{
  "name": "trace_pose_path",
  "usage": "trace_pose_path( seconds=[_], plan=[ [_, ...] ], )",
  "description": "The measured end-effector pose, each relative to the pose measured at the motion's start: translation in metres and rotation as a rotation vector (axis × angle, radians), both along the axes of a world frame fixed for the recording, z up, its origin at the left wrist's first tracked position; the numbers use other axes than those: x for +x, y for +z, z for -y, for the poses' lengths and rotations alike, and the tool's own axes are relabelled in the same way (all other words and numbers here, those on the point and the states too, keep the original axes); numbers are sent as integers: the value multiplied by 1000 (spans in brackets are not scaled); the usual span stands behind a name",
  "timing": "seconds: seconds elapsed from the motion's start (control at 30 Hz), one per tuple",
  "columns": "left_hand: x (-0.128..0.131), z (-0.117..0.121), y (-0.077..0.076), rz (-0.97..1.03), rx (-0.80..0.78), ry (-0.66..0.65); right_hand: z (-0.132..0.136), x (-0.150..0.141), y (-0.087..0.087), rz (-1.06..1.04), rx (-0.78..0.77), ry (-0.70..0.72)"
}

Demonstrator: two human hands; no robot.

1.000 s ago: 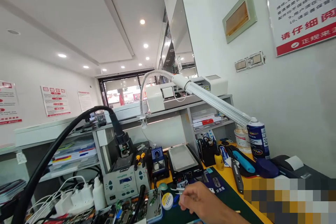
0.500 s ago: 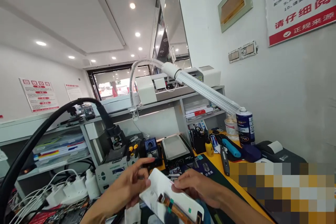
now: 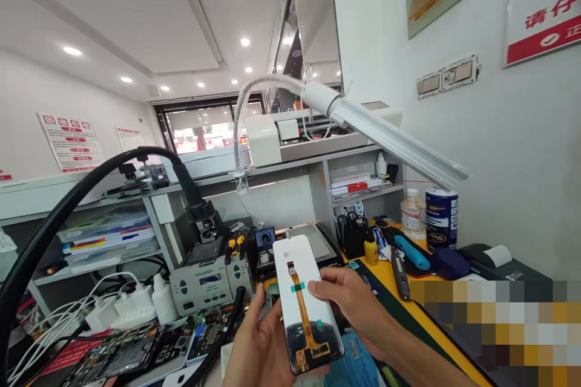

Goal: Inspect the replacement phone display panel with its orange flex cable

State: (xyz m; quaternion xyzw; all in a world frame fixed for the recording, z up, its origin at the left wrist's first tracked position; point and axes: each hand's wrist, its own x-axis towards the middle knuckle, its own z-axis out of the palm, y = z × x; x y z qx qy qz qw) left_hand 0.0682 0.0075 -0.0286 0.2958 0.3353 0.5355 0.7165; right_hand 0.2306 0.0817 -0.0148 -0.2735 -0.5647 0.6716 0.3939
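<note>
I hold a phone screen panel (image 3: 297,272) upright in front of me, its white back facing me, with an orange flex cable (image 3: 303,320) running down it and two small green tabs. My left hand (image 3: 258,344) supports the panel from below and behind, fingers closed around its left edge. My right hand (image 3: 351,302) grips the panel's right edge, thumb on the back near the flex cable.
A soldering station (image 3: 211,284) with a black hose (image 3: 82,205) stands at the left. Behind the panel lie a heating plate (image 3: 318,242), a blue spray can (image 3: 441,217) and a white lamp arm (image 3: 390,142). Phone parts (image 3: 136,354) and chargers (image 3: 122,308) crowd the bench's left.
The panel has been lifted from lying flat and low to standing upright in both hands. My head has turned slightly right and down.
</note>
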Motion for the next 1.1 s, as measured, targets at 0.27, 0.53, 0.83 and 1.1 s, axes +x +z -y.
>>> trace_pose_path(
  seconds=[0.27, 0.53, 0.83, 1.1],
  plan=[
    [6, 9, -4, 318, -59, -1, 12, -16, -2, 144, -18, 20],
    [10, 11, -18, 308, -89, 42, 17, -18, -12, 204, -21, 65],
    [7, 11, -22, 309, -119, 50, 22, -20, -11, 215, 20, 57],
    [-1, 17, -15, 414, -61, 80, 32, -14, -22, 194, 433, -269]
  ],
)
